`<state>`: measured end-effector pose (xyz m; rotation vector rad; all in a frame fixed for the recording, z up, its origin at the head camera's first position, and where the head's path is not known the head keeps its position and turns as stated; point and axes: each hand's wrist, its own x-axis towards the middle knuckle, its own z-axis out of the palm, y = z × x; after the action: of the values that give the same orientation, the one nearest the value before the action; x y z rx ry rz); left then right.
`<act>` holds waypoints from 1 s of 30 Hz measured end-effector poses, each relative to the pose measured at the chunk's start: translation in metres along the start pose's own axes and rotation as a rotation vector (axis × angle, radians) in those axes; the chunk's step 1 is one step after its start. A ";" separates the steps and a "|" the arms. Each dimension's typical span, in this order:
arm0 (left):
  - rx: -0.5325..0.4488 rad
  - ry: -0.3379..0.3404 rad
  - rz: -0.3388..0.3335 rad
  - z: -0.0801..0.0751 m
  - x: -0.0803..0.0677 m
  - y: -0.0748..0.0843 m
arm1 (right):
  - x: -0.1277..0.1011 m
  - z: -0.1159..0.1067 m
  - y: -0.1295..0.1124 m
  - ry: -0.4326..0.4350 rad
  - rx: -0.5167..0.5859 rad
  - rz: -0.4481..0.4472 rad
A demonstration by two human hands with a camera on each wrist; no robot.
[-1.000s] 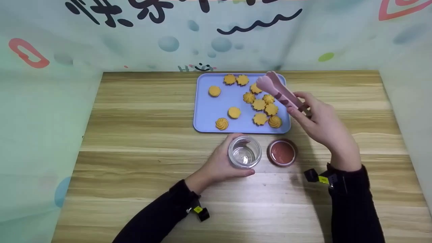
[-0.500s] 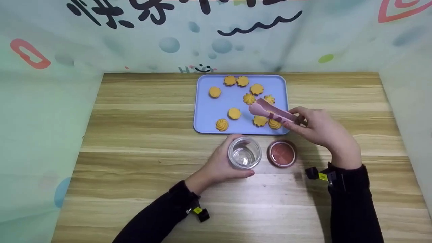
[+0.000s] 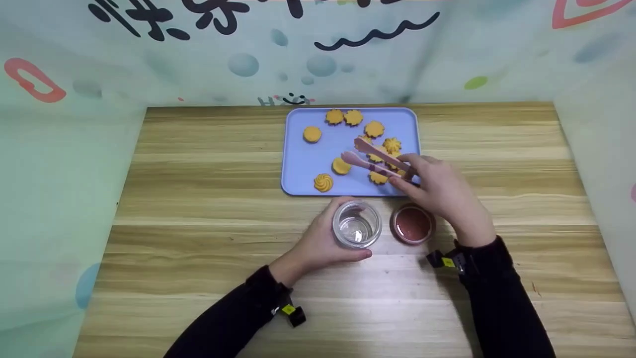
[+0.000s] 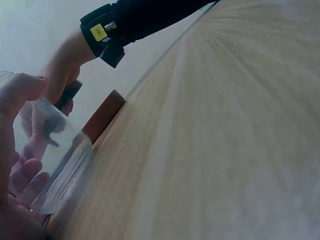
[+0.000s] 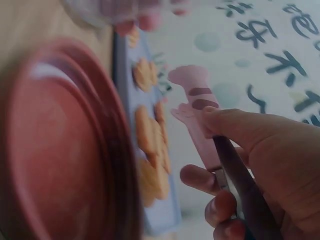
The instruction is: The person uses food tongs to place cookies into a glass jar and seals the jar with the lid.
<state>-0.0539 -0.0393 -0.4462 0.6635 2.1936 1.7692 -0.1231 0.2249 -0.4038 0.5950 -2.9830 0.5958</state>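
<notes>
**Tongs Over the Cookie Tray**

Closest to the person, the left hand (image 3: 318,243) was wrapped around a clear glass jar (image 3: 357,224) that stood upright on the wooden worktop (image 3: 198,238). Its fingers (image 4: 22,175) showed through the glass, curled around the jar's side. Just beside the jar, on its right, lay a reddish-brown lid (image 3: 412,224), flat on the worktop.

A little farther off, the right hand (image 3: 439,191) gripped pink tongs (image 3: 372,159). Its thumb and fingers (image 5: 235,130) squeezed the handle end. The tong tips stood apart from each other, over the blue tray (image 3: 303,164) and right by a round cookie (image 3: 341,166).

The tray sat near the back of the worktop. Yellow cookies (image 3: 353,118) lay spread across it, some flower-shaped and one swirled (image 3: 323,182).

Farthest back hung a pale wall sheet (image 3: 318,54) with black marks.
</notes>
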 end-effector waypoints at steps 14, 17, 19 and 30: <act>0.074 0.012 0.005 0.006 0.003 -0.026 | 0.002 0.021 -0.008 -0.066 0.020 -0.024; 0.085 0.014 -0.006 0.006 0.003 -0.025 | 0.002 0.022 -0.009 -0.090 0.023 -0.017; 0.086 0.015 -0.009 0.005 0.003 -0.025 | 0.003 0.023 -0.010 -0.100 0.024 -0.015; 0.074 0.021 -0.007 0.006 0.003 -0.027 | 0.002 0.022 -0.006 -0.095 0.039 -0.045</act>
<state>-0.0587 -0.0371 -0.4733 0.6558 2.2821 1.7068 -0.1223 0.2103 -0.4213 0.7112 -3.0424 0.6417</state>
